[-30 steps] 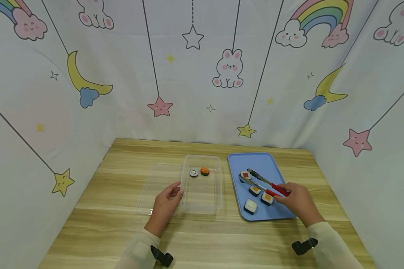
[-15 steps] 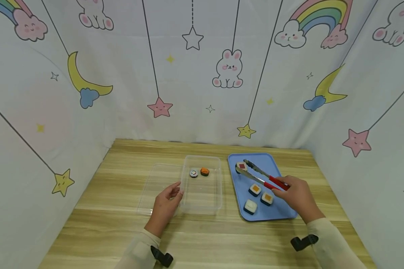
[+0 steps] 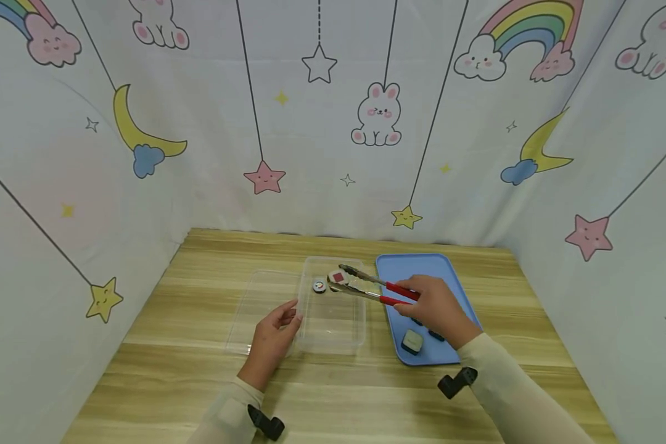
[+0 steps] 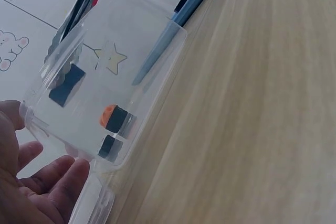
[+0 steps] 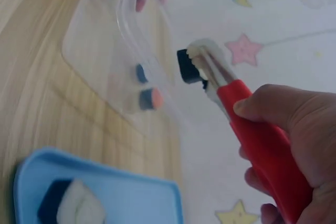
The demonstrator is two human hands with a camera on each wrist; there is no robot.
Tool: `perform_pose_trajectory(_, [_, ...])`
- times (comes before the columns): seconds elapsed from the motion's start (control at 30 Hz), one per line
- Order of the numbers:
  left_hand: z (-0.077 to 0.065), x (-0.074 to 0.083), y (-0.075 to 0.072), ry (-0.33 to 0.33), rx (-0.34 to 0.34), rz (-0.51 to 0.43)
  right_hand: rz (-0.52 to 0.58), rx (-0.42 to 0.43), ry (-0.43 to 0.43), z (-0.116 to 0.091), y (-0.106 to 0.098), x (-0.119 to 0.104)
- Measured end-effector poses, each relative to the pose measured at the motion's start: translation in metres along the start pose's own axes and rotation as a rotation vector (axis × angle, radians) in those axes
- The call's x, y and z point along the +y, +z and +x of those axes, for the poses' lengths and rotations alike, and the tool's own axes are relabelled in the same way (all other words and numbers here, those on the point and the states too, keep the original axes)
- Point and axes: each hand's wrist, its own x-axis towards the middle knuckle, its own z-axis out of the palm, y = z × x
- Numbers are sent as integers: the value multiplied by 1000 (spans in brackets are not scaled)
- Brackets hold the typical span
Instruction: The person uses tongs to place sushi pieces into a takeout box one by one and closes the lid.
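My right hand grips the red handles of metal tongs. Pinched in the tongs' tips is a sushi piece with a dark red centre, raised over the clear plastic box. Inside that box are a small round sushi roll and an orange-topped sushi piece, which the held piece mostly covers in the head view. My left hand is at the box's left side, fingers loosely bent, fingertips by its wall; whether they touch it is hard to tell.
A blue tray stands right of the box, bearing a white-topped sushi piece and others partly hidden under my right hand. A clear lid lies left of the box on the wooden table. A printed curtain surrounds the table.
My right hand has carried the red-centred sushi piece in the tongs leftward, from the blue tray to above the clear box. The left hand has stayed in place.
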Motion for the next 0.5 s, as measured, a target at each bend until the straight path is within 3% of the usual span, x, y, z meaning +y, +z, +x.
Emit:
perform_pose_trajectory(0.27, [0,-1,-1,-4,-18,-17,33,-115,45,24,33,-20])
perform_pose_trajectory(0.5, [0,-1,-1,-8,-18,-27,-31,-162,2,33,44,-29])
